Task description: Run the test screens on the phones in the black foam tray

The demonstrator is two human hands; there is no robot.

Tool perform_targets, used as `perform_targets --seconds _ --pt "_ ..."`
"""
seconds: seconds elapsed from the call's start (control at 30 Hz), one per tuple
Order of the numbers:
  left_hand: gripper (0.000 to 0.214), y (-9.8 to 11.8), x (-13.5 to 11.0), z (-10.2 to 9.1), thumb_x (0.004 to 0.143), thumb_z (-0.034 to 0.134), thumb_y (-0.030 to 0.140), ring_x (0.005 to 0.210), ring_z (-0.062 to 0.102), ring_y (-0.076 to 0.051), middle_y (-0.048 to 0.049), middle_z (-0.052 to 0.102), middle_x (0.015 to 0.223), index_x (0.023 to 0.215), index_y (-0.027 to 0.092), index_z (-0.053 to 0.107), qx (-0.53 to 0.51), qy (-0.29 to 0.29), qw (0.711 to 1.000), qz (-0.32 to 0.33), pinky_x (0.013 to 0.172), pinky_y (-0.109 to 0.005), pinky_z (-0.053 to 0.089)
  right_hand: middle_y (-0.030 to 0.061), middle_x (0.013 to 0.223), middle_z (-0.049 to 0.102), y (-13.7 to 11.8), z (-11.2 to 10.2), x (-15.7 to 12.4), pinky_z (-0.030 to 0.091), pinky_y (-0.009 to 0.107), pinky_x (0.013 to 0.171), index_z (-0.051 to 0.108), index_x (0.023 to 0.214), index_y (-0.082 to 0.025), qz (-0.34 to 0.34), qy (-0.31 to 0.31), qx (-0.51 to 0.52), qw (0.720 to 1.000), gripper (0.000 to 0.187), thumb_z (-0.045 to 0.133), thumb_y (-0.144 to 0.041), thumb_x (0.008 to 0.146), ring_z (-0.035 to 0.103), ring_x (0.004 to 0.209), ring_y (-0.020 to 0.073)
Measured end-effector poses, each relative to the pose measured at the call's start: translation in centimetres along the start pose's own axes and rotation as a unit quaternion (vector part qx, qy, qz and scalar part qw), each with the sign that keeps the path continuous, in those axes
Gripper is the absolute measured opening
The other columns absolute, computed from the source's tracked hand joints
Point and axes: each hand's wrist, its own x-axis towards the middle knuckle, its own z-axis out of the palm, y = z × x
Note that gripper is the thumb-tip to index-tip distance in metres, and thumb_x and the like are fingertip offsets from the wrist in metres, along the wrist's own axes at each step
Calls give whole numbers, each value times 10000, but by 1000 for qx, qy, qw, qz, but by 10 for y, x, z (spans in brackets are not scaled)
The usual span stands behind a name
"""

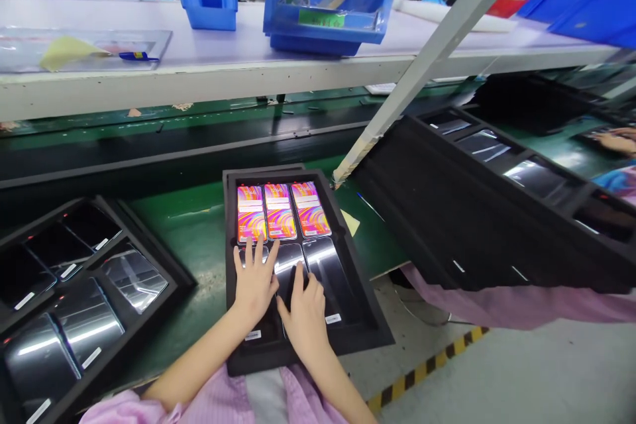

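Observation:
A black foam tray [368, 324] lies in front of me with several smartphones set in two rows. In the far row, three phones have lit screens with pink and orange swirls, the middle smartphone [281, 212] among them. Dark screens fill the near row, such as the right-hand smartphone [325, 268]. My left hand [254, 285] lies spread over the near-left phone, its fingertips reaching the lower edge of the lit ones. Over the near-middle phone rests my right hand [307, 311], index finger stretched out and fingers apart. Neither hand grips anything.
To the left, another foam tray [176, 278] holds dark phones. On the right, a large black tray [437, 199] with phones slants past a metal post [427, 66]. A shelf above carries blue bins [330, 13] and a pen [136, 56]. A co-worker's hand [619, 141] shows far right.

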Motion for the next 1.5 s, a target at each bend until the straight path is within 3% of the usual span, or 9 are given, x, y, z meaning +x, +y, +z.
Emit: perform_targets --seconds 0.23,0.4,0.5,0.67,0.9,1.1,1.17,1.3,1.5 --pt "626 -8 -4 2 764 571 258 1305 301 -370 -145 373 1418 1361 255 382 -13 9 1000 -1 1025 -598 235 235 1223 439 -1 3 3 404 475 875 155 1409 -91 16 -8 48 999 727 492 -260 787 459 1091 330" --pt "335 -15 -18 -1 834 482 216 1283 357 -311 -90 462 1364 1148 257 592 -32 13 996 81 1028 -515 301 240 1368 318 -1 5 12 390 477 903 58 1429 -151 -14 -22 73 997 758 470 -211 796 432 1179 333" --pt "243 -21 -22 -3 856 459 227 1231 427 -287 -65 522 1313 1012 255 644 -23 13 990 140 990 -471 360 236 1348 340 -3 3 15 401 470 882 66 1429 -163 -5 -34 60 998 792 501 -192 768 456 1159 336" --pt "184 -29 -15 -3 828 521 280 1218 436 -292 -60 504 1333 955 250 652 2 0 974 226 979 -474 351 189 1229 438 -5 -6 18 425 443 829 85 1429 -189 -1 -21 29 999 834 553 -211 739 517 1047 311" --pt "213 -32 -5 -4 819 520 239 1209 438 -287 -62 552 1270 993 262 640 26 -55 967 249 975 -464 331 140 1099 477 -3 -11 26 432 398 804 79 1431 -183 -28 -28 37 999 934 616 -206 669 515 959 275" --pt "116 -34 13 -5 798 560 215 1135 483 -265 -74 590 1161 875 225 646 39 -65 943 325 920 -416 363 133 1108 483 -4 -9 28 416 405 802 70 1428 -201 -31 -20 25 999 942 611 -199 657 500 952 274" --pt "120 -37 12 -7 798 554 210 1110 485 -267 -81 582 1161 881 215 640 23 -51 945 323 890 -418 375 156 1167 463 -5 -9 27 407 414 815 61 1425 -191 -36 -14 24 999 944 609 -190 657 493 977 283" --pt "263 -44 0 -12 803 484 124 1087 474 -259 -93 565 1168 1015 216 609 -19 -3 967 255 873 -427 383 182 1215 434 -5 -9 26 404 414 834 85 1418 -167 -45 -15 31 998 923 606 -164 656 484 1021 296" --pt "277 -47 -10 -9 804 426 92 1080 474 -261 -114 570 1154 988 184 611 -74 14 974 212 845 -422 403 183 1189 443 -1 -9 28 411 424 815 79 1419 -170 -47 -7 45 998 931 610 -204 655 510 999 304"
